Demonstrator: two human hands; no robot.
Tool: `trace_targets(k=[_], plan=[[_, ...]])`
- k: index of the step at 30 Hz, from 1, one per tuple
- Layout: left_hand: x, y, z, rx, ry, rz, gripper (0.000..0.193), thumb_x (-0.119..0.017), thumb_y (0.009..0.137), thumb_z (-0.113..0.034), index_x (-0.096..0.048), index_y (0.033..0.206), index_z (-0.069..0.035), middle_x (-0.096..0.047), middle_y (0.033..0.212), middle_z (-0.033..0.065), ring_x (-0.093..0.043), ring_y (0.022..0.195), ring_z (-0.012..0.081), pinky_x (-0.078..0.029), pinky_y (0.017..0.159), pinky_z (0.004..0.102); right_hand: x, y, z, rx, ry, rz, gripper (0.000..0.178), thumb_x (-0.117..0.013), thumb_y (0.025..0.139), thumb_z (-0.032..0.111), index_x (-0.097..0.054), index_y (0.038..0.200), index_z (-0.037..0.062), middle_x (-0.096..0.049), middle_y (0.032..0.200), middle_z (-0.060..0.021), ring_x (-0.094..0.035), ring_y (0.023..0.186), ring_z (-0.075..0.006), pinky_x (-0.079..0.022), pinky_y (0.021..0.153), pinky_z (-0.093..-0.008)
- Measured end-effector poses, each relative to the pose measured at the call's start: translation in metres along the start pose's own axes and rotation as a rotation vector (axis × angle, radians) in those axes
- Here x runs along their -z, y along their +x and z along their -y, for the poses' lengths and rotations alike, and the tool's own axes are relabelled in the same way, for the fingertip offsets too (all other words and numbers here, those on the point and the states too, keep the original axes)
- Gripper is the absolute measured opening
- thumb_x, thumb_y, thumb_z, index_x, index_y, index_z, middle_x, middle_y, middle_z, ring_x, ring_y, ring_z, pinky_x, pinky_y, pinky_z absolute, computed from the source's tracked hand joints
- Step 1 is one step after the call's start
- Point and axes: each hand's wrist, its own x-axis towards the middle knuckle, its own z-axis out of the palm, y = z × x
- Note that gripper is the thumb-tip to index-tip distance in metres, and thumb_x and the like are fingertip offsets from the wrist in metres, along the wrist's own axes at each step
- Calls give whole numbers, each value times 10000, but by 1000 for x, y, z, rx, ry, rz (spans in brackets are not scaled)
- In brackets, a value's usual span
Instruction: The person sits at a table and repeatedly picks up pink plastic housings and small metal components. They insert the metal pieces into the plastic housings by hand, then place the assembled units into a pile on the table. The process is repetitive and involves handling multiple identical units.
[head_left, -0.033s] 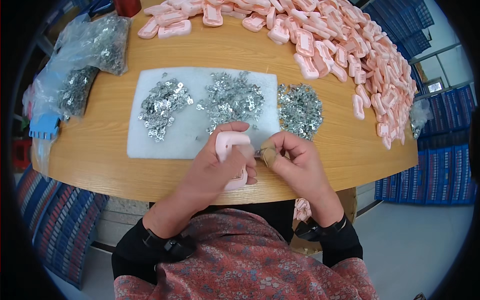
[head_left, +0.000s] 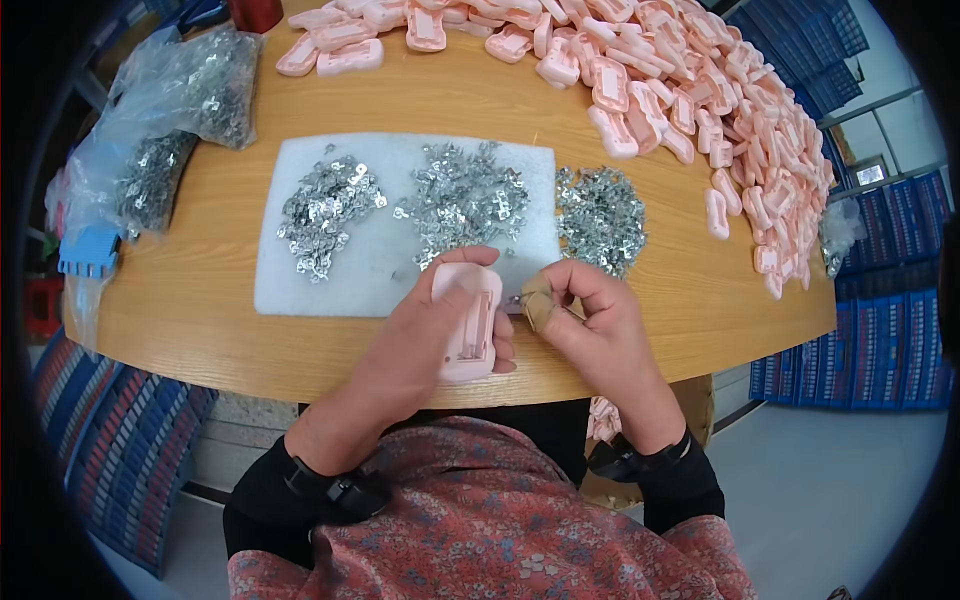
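My left hand [head_left: 392, 345] is wrapped round a pale pink plastic casing [head_left: 477, 335], held upright with its long recess facing up. The left thumb, slightly blurred, lies over the casing's upper part. Just right of it, my right hand [head_left: 605, 330] is closed in a pinch, with tan covers [head_left: 540, 305] on its fingertips. A tiny shiny bit shows at those tips, close to the left fingers; it looks like a small metal clip, though most is hidden. Beyond the hands lies a white foam sheet [head_left: 272, 265] bearing two heaps of small silver metal clips [head_left: 465, 200].
Another clip heap [head_left: 602, 222] sits on the wooden table [head_left: 720, 320] beside the foam. Many pink casings [head_left: 700, 95] are piled along the far and right edge. Plastic bags of clips [head_left: 210, 95] and a blue comb-like piece [head_left: 90, 252] lie at left. Blue racks [head_left: 850, 350] stand around.
My left thumb has moved up the casing, uncovering the recess that it hid before. The right hand stays nearly where it was, still pinched.
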Motion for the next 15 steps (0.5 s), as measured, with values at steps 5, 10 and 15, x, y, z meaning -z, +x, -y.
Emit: trace_targets(k=[5,10,15], plan=[[8,-1,0,161,-118,57,570,-226,1081,-502,-445,1374,-65,-663,891,149,-689,788,271,-605,736,457,-8,7,1,430,-401,-42,173,-685,750,38,-639,917,43,-558,741,-39,-547,703,-210,-428,709,-332],[10,-1,4,188,-111,46,558,-196,1085,-480,-474,1349,-74,-681,933,147,-715,826,292,-617,745,483,-12,7,1,575,-636,-67,213,-726,709,82,-638,902,83,-573,776,-43,-556,741,-244,-400,758,-388],[4,0,6,201,-84,-31,535,-215,1090,-460,-483,1340,-70,-673,932,135,-713,836,284,-617,751,479,-17,1,8,728,-883,-94,244,-754,704,133,-653,923,100,-562,808,-19,-558,773,-221,-392,762,-385]])
